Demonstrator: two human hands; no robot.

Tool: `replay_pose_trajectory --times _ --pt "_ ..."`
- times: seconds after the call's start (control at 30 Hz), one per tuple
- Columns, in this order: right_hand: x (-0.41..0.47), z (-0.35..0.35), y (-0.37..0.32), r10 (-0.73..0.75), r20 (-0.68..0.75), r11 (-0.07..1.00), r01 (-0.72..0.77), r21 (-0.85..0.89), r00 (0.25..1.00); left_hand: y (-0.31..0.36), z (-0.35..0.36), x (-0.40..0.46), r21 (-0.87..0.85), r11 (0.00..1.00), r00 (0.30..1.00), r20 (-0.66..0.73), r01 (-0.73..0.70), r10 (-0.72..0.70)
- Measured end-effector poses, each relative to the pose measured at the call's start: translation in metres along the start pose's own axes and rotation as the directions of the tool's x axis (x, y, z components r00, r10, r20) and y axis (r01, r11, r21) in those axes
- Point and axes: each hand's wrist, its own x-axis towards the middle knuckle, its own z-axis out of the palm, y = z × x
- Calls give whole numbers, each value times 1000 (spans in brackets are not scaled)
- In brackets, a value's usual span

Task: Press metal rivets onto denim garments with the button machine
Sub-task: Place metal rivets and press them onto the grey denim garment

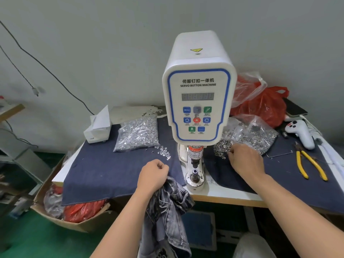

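- Head view, far left: a cardboard box on the green floor beside the table, with red plastic inside.
- White tissue box at the table's back left, on a dark blue cloth.
- Clear bag of silvery rivets next to it; a few loose rivets lie just in front.
- Left hand is clenched on a grey denim garment, which hangs off the table's front edge.
- White button machine stands mid-table, its press post just right of that hand.
- Right hand lies on a loose pile of metal rings; fingers bent down into it, whether they pinch one I cannot tell.
- Further right: an open ring bag, red bags, a white controller, yellow pliers.
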Motion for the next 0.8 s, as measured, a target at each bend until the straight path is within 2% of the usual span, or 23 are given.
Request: replay_pose_trajectory --times 0.13,0.2,0.3,0.4,0.57,0.7,0.8 --pt "2 0 -1 53 -1 999 -53 1 999 2 -3 2 -238 971 997 -64 33 -50" --pt "3 1 -1 62 -1 998 -62 -18 998 5 -6 7 -273 962 994 -97 19 -47" --pt "3 1 -2 60 -3 998 -60 -13 998 9 -4 17 -100 995 992 -122 -28 16" --pt "1 0 0 71 -15 997 -71 9 997 8 6 25 17 1000 991 -136 -8 10" --pt "4 3 6 109 9 992 -110 67 994 6 18 28 69 997 984 -176 24 -12" --pt "6 3 2 89 25 996 -90 21 996 6 20 28 68 998 979 -204 15 -1" --pt "5 6 0 53 -16 998 -52 28 998 5 22 27 69 997 977 -215 21 -5"
